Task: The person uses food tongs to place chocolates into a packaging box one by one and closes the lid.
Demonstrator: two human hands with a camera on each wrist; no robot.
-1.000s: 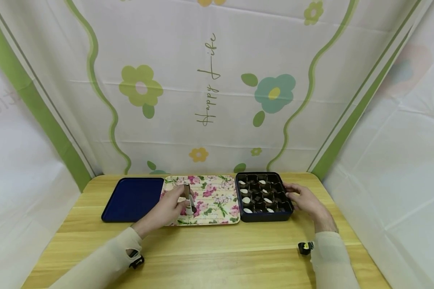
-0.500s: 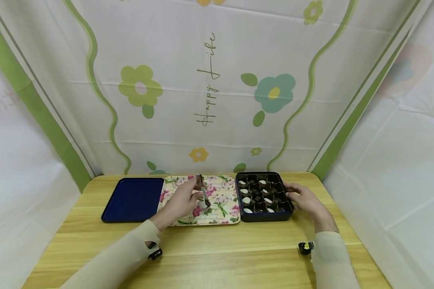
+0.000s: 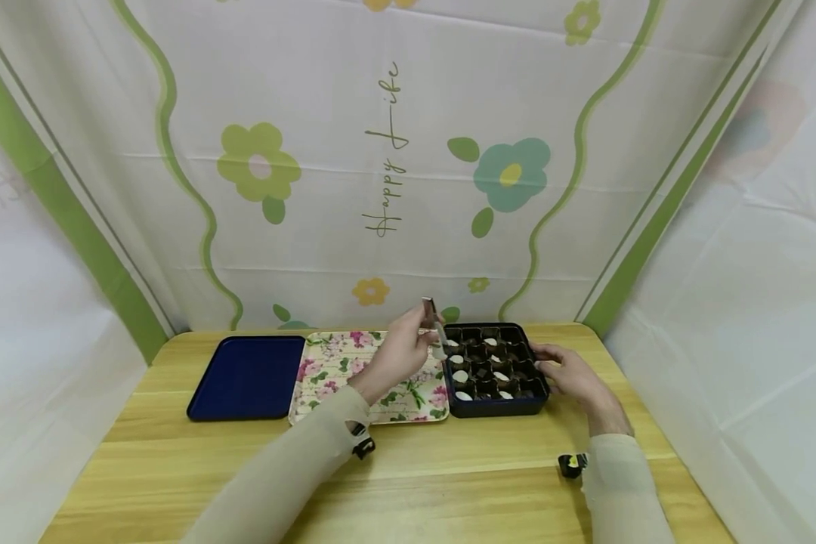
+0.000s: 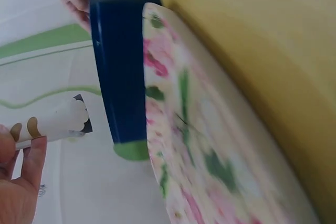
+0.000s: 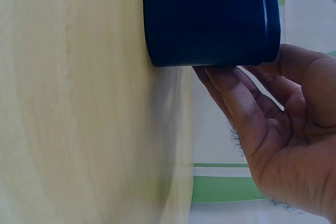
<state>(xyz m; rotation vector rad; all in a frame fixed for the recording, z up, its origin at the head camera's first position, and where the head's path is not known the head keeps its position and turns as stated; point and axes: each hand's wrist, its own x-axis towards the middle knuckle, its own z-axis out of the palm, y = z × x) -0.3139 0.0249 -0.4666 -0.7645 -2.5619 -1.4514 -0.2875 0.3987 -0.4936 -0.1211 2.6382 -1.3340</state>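
Observation:
In the head view my left hand (image 3: 400, 351) is at the left edge of the dark blue box (image 3: 496, 406). Between thumb and fingers it pinches a pair of small shiny tongs (image 3: 437, 325), tilted with its lower end toward the box. In the left wrist view the tongs (image 4: 52, 123) show two brownish ovals and a scalloped end with something dark beside it, too small to name. The box has a black divided insert with white and dark pieces, likely chocolates. My right hand (image 3: 571, 375) rests its fingers and thumb on the box's right wall, fairly straight in the right wrist view.
A floral tray (image 3: 353, 378) lies left of the box, touching or nearly touching it. Farther left is a flat dark blue lid (image 3: 248, 378). All sit on a wooden table (image 3: 449, 483), with a printed white curtain (image 3: 340, 227) close behind and fabric at both sides.
My left hand has carried the tongs rightward and slightly back, from over the floral tray to the box's left edge. The right hand stays against the box.

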